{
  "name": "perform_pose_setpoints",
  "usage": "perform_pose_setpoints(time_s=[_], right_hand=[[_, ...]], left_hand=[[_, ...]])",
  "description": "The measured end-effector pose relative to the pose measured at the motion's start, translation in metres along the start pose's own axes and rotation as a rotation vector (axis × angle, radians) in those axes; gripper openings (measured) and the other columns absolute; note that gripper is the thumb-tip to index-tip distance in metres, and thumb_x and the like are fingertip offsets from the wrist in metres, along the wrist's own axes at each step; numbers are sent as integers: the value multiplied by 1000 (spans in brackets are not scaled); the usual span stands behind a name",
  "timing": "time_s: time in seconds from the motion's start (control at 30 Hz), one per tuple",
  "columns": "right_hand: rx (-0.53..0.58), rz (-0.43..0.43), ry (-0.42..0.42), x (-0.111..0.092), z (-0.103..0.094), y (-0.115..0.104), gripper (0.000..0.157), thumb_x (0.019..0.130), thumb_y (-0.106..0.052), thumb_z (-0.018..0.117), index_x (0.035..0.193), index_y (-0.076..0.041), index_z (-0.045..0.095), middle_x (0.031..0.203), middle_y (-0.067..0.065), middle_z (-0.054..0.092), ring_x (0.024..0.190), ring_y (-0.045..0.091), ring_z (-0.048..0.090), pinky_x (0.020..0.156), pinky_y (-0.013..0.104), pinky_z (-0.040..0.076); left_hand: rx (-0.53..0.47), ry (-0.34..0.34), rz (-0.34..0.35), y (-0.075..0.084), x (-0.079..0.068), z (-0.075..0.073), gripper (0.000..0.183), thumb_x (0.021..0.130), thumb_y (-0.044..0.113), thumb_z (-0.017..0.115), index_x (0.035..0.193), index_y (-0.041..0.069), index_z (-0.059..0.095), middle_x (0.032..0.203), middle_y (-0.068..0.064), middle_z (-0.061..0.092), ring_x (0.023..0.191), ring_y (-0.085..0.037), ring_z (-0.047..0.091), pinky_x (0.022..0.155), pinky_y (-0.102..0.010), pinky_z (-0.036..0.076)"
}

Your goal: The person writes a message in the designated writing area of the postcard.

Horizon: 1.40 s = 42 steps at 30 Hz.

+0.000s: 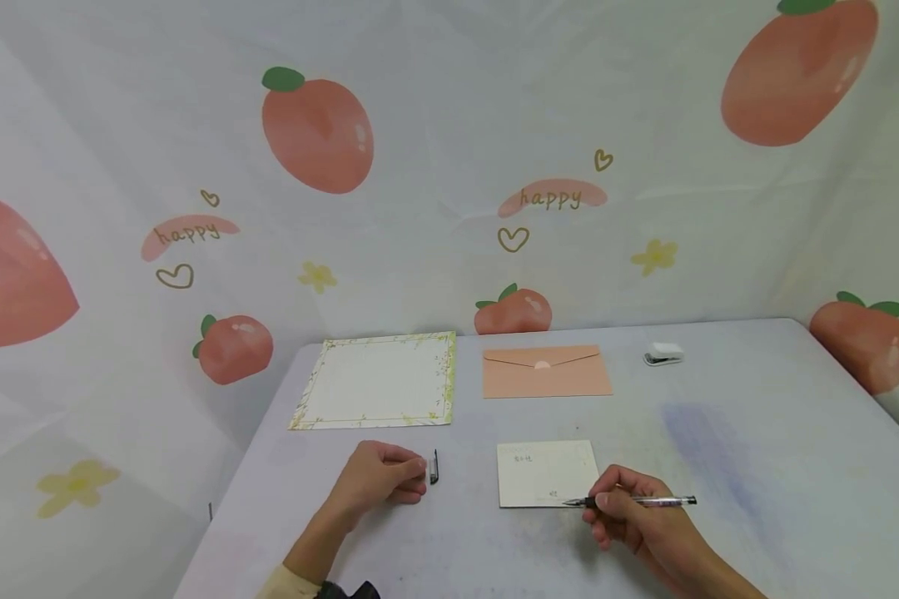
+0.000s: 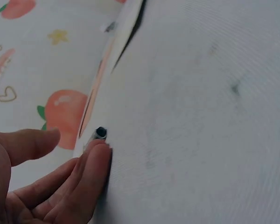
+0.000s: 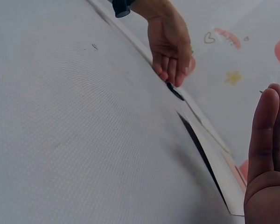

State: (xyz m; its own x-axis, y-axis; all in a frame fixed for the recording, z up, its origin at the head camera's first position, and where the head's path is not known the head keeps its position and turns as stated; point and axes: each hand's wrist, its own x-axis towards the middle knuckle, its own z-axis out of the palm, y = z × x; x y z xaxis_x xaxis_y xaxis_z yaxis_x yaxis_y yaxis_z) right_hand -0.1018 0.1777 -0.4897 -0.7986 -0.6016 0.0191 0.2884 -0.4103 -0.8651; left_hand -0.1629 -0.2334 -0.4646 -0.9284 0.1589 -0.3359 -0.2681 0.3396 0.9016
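Observation:
My right hand (image 1: 639,517) pinches an uncapped gel pen (image 1: 667,501) with a clear barrel. The pen's tip points left, over the lower edge of a small cream notepad (image 1: 543,470); a few handwritten marks show on the page. In the right wrist view the fingers (image 3: 263,135) hide most of the pen. To the left of the notepad, my left hand (image 1: 382,472) rests beside a clear pen cap (image 1: 434,467) with a dark clip. The left wrist view shows the thumb (image 2: 35,142) apart from the other fingers, with the cap's dark end just past the fingertips.
Behind my left hand lies a sheet of letter paper (image 1: 382,383) with a floral border. A peach envelope (image 1: 547,383) is behind the notepad, and a small white stapler (image 1: 664,353) stands at the back right. A peach-printed cloth (image 1: 434,166) hangs behind the table.

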Motion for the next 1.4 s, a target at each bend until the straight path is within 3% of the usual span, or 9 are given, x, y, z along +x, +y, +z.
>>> perform_pose_setpoints(time_s=[0.2, 0.47, 0.7, 0.87, 1.03, 1.4], right_hand=[[-8, 2, 8, 0, 0, 1, 29, 117, -2, 39, 116, -13, 66, 109, 1, 78, 89, 9, 74, 81, 25, 64], [-19, 11, 26, -1, -1, 2, 28, 117, -3, 40, 116, -14, 66, 108, 1, 78, 88, 9, 73, 81, 25, 65], [-30, 12, 30, 0, -2, 3, 27, 117, -4, 40, 116, -14, 66, 108, 1, 77, 88, 9, 74, 80, 25, 64], [-28, 6, 27, 0, -1, 3, 28, 116, -3, 40, 116, -14, 66, 108, 1, 78, 88, 8, 74, 80, 25, 64], [-31, 3, 29, 0, -1, 3, 28, 116, -3, 41, 115, -14, 66, 107, 1, 77, 87, 8, 73, 79, 25, 64], [-22, -16, 26, -3, -3, -1, 30, 116, -1, 39, 115, -14, 66, 107, 0, 78, 88, 8, 74, 80, 25, 64]], left_hand=[[213, 129, 37, 4, 4, 17, 17, 95, 17, 85, 95, 1, 81, 72, -6, 78, 61, -17, 76, 61, -32, 66], [431, 205, 131, 10, 7, 32, 19, 89, 16, 90, 78, 8, 76, 55, 3, 67, 46, -11, 65, 49, -26, 57], [526, 233, 212, 14, 5, 38, 17, 86, 8, 87, 75, 9, 74, 57, 5, 65, 44, -6, 59, 45, -24, 49], [564, 242, 232, 19, 0, 41, 15, 86, 8, 86, 78, 10, 73, 65, 5, 66, 56, -8, 59, 52, -23, 50], [536, 217, 253, 27, -7, 40, 14, 89, 10, 86, 84, 10, 73, 72, 4, 69, 62, -10, 61, 55, -24, 52], [286, 99, 284, 32, -16, 38, 7, 93, 6, 83, 97, 8, 78, 84, 0, 76, 70, -16, 75, 62, -26, 63]])
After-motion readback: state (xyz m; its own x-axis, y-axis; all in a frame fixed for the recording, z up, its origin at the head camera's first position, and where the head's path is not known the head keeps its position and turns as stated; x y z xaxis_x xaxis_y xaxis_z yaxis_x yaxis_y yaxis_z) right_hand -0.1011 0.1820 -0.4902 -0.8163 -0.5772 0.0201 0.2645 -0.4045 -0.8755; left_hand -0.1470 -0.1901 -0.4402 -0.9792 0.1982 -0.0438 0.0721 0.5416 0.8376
